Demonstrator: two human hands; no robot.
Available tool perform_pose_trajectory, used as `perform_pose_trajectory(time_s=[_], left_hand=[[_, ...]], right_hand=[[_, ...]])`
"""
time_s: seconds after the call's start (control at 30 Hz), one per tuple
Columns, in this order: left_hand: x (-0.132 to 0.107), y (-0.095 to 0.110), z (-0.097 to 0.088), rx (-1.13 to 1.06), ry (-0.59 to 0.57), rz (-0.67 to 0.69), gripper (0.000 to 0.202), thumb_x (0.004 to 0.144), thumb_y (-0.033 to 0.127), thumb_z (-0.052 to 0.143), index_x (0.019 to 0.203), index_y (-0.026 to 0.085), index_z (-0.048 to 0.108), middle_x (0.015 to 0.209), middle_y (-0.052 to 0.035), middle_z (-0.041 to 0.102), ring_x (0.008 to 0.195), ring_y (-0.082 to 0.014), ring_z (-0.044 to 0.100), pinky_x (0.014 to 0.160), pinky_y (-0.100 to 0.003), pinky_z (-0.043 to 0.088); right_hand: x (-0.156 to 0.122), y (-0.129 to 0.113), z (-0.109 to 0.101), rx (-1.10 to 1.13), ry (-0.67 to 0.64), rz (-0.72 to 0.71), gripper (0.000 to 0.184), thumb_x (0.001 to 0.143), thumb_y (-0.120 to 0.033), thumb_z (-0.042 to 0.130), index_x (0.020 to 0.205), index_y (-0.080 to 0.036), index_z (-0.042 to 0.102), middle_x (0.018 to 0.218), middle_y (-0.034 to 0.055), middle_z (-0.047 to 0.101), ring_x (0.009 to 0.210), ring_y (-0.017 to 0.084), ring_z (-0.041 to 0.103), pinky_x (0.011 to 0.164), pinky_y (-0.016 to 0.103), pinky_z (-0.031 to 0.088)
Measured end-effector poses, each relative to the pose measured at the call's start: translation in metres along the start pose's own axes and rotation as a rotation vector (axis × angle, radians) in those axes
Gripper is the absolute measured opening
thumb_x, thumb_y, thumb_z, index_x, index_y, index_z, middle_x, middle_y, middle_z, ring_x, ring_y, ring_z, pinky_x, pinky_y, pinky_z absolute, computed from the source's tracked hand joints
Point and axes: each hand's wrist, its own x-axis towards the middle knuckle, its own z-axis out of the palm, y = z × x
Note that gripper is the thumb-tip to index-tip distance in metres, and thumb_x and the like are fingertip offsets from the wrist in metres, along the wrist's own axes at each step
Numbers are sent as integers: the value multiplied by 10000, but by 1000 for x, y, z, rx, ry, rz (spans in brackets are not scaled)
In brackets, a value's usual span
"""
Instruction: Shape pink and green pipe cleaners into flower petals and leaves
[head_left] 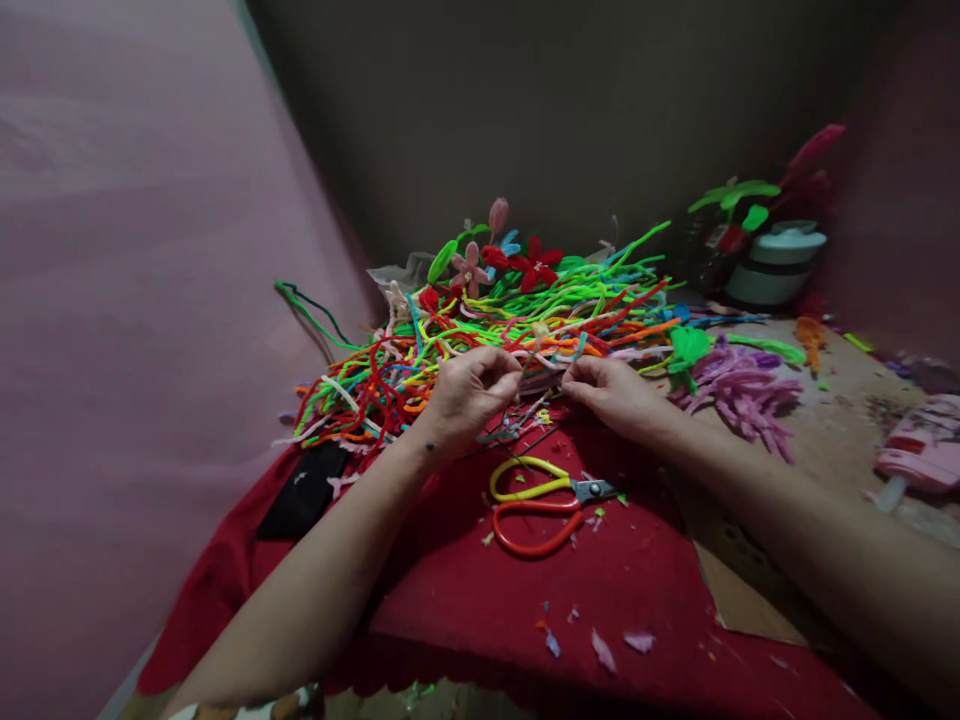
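Observation:
My left hand (474,398) is closed in a pinch over the front of a heap of colourful pipe cleaners (480,335). What it pinches is too small to make out; a small cream tuft (540,332) shows just above its fingertips. A short way to the right, my right hand (619,397) is pinched too, with a short teal pipe cleaner (581,346) standing up at its fingertips. Below both hands, scissors (551,505) with one yellow and one red handle lie on the red cloth (465,600), blades pointing right.
Fuzzy flowers (536,264) rest on the heap's back. A black phone (304,492) lies left. To the right are a lilac pipe-cleaner bunch (739,390), a cardboard piece (739,570), a pink ice-pop-shaped object (922,445) and a pale lidded jar (776,265). Scraps dot the cloth.

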Motion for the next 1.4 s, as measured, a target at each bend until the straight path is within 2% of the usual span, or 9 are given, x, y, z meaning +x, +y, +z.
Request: perform_pose_trajectory(time_s=[0.1,0.17,0.3,0.47,0.63,0.73,0.93,1.23,1.4], left_hand=[[4,10,-4,-333,223,-57,143,697,288,594,727,148,581,609,28,546,521,-62,464,507,-172,372],[5,14,-6,-470,283,-90,133,672,268,620,704,146,578,577,44,521,481,-44,430,475,-163,350],[5,18,-5,-678,205,-210,135,640,245,647,691,140,578,548,55,524,453,-31,418,461,-158,344],[5,28,1,-808,55,-278,165,655,258,639,725,127,567,586,30,586,402,-18,360,391,-155,272],[7,47,15,-810,14,-303,160,662,238,634,700,142,512,587,28,588,371,-26,397,366,-157,289],[6,56,28,-841,-22,-271,176,672,239,648,749,152,516,614,32,583,394,-31,428,374,-152,298],[-1,63,50,-788,-128,-214,190,744,306,612,707,132,545,471,53,469,396,-35,381,401,-164,291],[-6,59,60,-908,-84,-301,189,745,308,622,741,121,595,550,27,520,460,-37,417,448,-163,306],[-4,46,61,-1068,-9,-327,171,746,271,622,829,122,624,585,12,555,547,-55,490,561,-169,395]], right_hand=[[-2,-3,3,-148,15,-80,115,729,-194,480,633,-168,538,587,-12,518,556,113,444,549,234,334],[-4,-3,5,-218,26,-116,117,726,-163,490,636,-168,565,628,9,559,601,131,485,595,248,356],[-7,-5,7,-187,1,-128,156,746,-158,482,728,-180,635,724,37,636,685,163,556,659,272,399],[-20,-27,1,71,-25,-63,172,747,-185,480,775,-176,650,754,34,662,724,167,581,695,285,428],[-36,-53,-11,395,-215,-11,144,679,-130,501,723,-159,634,639,-7,610,577,106,528,566,223,413],[-42,-50,-15,376,-151,19,136,642,-84,477,587,-148,584,519,-27,530,487,84,467,512,211,377],[-53,-23,-17,509,-35,-64,168,634,-80,452,666,-150,601,613,-23,549,564,87,467,562,208,377],[-60,-17,-15,528,-43,-17,144,663,-133,510,714,-151,644,665,-12,599,606,103,509,597,223,405],[-57,-31,-53,367,137,22,168,702,-247,555,788,-145,656,698,19,637,572,111,531,562,244,422]])
